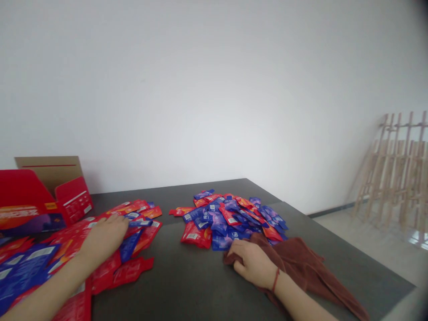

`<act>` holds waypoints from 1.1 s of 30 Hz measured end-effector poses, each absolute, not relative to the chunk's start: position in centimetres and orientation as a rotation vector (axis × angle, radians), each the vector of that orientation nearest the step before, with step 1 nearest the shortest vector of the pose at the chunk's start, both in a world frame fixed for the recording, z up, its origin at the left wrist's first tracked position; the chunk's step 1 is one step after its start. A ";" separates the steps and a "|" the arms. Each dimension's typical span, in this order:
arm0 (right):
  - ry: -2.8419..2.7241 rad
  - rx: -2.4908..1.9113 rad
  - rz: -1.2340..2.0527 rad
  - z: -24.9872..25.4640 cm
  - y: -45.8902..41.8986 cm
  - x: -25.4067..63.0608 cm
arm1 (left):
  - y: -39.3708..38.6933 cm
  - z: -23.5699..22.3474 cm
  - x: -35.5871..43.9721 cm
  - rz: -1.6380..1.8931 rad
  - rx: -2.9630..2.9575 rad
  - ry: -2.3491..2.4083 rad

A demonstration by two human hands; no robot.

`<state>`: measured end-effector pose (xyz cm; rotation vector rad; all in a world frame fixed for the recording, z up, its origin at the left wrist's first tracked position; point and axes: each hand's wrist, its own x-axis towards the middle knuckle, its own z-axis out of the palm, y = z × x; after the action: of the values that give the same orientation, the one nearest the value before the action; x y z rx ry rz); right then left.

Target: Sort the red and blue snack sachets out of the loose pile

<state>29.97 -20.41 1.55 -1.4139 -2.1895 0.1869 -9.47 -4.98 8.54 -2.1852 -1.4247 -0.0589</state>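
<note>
Pale wall (187, 84) up top, dark tabletop (160, 290) below. Left hand (103, 238) lies flat, fingers together, across a spread of red and blue packets (142, 238), with an open red carton (43, 196) by the left end. Right hand (250, 263) sits curled on a brown towel (301, 267), just below the packet heap (230, 218); can't tell if it's pinching. Bare tabletop runs between both heaps and along the front, with room toward the right edge. Wooden frames (391, 174) lean beyond.
</note>
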 end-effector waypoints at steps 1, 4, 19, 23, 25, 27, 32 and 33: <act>-2.184 -1.435 0.167 1.5 -20.3 29.9 | -4.7 8.7 -9.4 -0.068 -2.149 -1.455; -2.155 -1.519 0.074 1.3 -19.6 29.8 | -5.3 8.4 -5.4 -0.183 -2.297 -1.355; -1.726 -1.776 -0.098 0.7 -18.7 33.7 | -11.9 2.2 17.9 -0.258 -2.854 -0.767; -1.684 -1.740 -0.103 0.7 -18.8 33.9 | -12.1 2.4 16.5 -0.201 -2.854 -0.778; -1.641 -1.704 -0.110 0.8 -18.7 34.0 | -12.3 2.4 14.9 -0.174 -2.870 -0.749; -1.634 -1.673 -0.105 0.9 -18.7 33.8 | -12.5 2.0 13.3 -0.211 -2.940 -0.635; -1.919 -1.530 0.007 1.0 -18.8 31.8 | -12.7 0.6 10.7 -0.535 -3.153 -0.535; -1.993 -1.501 0.027 0.9 -18.8 31.4 | -12.8 0.5 10.4 -0.577 -3.166 -0.604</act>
<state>31.41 -18.82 0.95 -1.5008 -1.9931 0.0274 10.41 -12.77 0.45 -3.1657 -0.6035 -0.5774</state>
